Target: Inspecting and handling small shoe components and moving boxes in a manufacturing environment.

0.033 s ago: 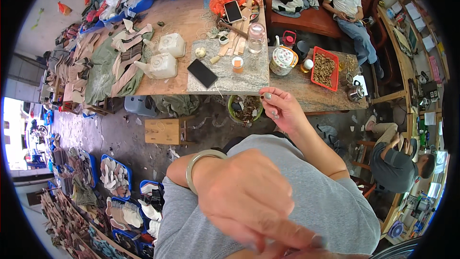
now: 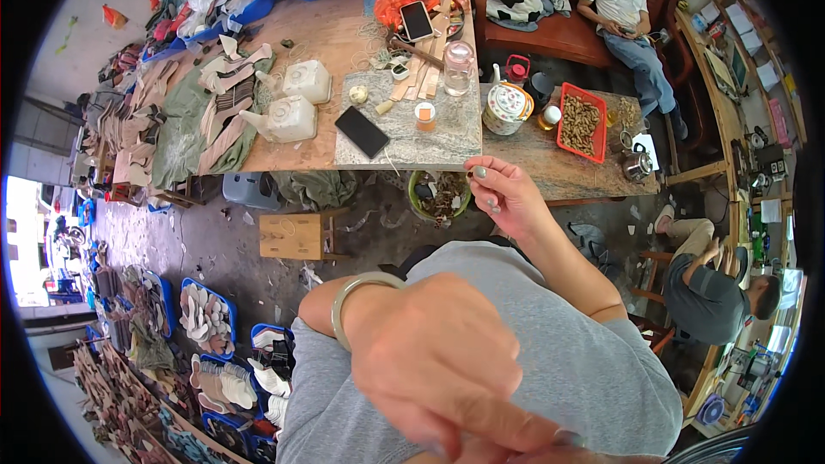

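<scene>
My left hand [image 2: 443, 361], with a pale bangle [image 2: 348, 305] at the wrist, is raised close in front of my grey shirt [image 2: 584, 348]. Its fingers are curled and the index finger reaches toward the lower edge. What its fingertips hold, if anything, is hidden. Near the table's front edge, my right hand [image 2: 509, 193] has thumb and index finger pinched together; a tiny dark bit may be between them, too small to name. A green bin [image 2: 416, 203] of scraps stands below and left of it. A red basket of peanuts [image 2: 582, 124] lies on the stone-topped table [image 2: 537, 167] beyond.
On the nearer table are a black phone [image 2: 362, 131], a clear jar [image 2: 458, 69], plastic bottles [image 2: 294, 118] and fabric pieces. A floral teapot [image 2: 508, 109] stands to the right. A wooden stool [image 2: 292, 235] is below. Two other people sit at the right.
My left hand has shifted very slightly left and down. My right hand stays in place.
</scene>
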### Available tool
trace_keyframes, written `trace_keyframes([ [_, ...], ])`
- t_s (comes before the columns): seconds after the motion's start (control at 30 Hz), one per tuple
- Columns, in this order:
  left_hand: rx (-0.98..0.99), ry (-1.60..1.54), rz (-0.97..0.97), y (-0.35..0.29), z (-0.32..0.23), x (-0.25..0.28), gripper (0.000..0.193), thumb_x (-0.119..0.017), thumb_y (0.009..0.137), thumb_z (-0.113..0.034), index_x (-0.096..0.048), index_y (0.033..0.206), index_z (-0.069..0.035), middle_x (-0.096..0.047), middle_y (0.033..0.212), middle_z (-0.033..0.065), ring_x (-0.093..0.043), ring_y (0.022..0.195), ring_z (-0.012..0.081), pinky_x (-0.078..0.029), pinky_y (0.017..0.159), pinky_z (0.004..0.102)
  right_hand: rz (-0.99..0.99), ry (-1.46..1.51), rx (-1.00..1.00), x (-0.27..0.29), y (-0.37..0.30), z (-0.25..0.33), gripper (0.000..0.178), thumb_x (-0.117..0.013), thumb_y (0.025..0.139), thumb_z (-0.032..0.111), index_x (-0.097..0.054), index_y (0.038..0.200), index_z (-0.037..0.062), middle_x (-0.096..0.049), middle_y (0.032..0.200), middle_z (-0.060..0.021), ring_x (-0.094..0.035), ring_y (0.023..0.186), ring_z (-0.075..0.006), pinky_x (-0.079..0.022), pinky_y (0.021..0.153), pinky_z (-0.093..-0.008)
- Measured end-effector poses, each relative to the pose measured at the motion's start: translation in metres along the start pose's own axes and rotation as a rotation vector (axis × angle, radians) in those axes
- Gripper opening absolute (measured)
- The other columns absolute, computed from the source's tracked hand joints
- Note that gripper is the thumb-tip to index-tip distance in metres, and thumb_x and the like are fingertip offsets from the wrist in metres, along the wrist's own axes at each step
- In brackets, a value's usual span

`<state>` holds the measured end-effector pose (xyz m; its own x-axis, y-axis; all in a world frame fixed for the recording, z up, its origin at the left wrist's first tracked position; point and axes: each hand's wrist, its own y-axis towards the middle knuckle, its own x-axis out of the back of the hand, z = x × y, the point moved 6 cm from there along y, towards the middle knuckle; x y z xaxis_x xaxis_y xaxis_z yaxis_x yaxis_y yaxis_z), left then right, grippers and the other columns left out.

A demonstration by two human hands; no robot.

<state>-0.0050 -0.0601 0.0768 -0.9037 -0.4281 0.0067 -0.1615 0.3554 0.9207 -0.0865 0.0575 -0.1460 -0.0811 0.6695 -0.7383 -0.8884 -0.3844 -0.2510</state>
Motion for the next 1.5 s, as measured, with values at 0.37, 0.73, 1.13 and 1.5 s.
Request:
trace_keyframes([
  [0.37, 0.752, 0.573, -0.463, -0.058, 0.034, 0.05, 0.016, -0.063, 0.086, -0.016, -0.056, 0.087, -0.002, -0.045, 0.058, -0.003, -0.041, 0.053, 0.005, -0.033, 0.045, 0.0216, -0.028, -0.108, 0.08, -0.007, -0.006, 0.004, 0.021, -0.055, 0.09, 0.018, -0.061, 0.099, -0.0001, -0.055, 0.073, -0.0003, -0.042, 0.051, -0.004, -0.033, 0.046, -0.0187],
  [0.73, 1.198, 0.48, -0.794, -0.195, 0.073, 0.037, 0.026, -0.052, 0.094, -0.024, -0.052, 0.08, -0.002, -0.045, 0.064, -0.0023, -0.037, 0.059, 0.0044, -0.033, 0.051, 0.0221, -0.063, -0.985, 0.423, -0.03, -0.021, -0.011, 0.011, -0.054, 0.087, 0.007, -0.06, 0.086, -0.0025, -0.054, 0.074, -0.0066, -0.052, 0.066, -0.0137, -0.042, 0.06, -0.0263],
  [1.13, 1.241, 0.807, -0.799, -0.221, 0.056, 0.047, 0.019, -0.048, 0.089, -0.016, -0.053, 0.079, 0.0, -0.051, 0.061, 0.012, -0.049, 0.055, 0.0209, -0.041, 0.055, 0.0311, -0.193, -0.428, 0.097, -0.01, -0.01, -0.032, 0.019, -0.055, 0.091, 0.016, -0.063, 0.091, -0.0008, -0.044, 0.059, 0.004, -0.036, 0.048, -0.0044, -0.027, 0.045, -0.0195],
  [1.5, 1.702, 1.108, -0.375, -0.357, 0.105, 0.083, 0.03, -0.046, 0.083, -0.026, -0.064, 0.078, -0.003, -0.063, 0.079, 0.02, -0.059, 0.075, 0.0387, -0.046, 0.07, 0.046, 0.308, -0.401, 0.009, -0.102, -0.056, 0.0, 0.022, -0.054, 0.089, 0.015, -0.063, 0.092, -0.0045, -0.053, 0.065, 0.0, -0.041, 0.051, -0.007, -0.031, 0.046, -0.0218],
])
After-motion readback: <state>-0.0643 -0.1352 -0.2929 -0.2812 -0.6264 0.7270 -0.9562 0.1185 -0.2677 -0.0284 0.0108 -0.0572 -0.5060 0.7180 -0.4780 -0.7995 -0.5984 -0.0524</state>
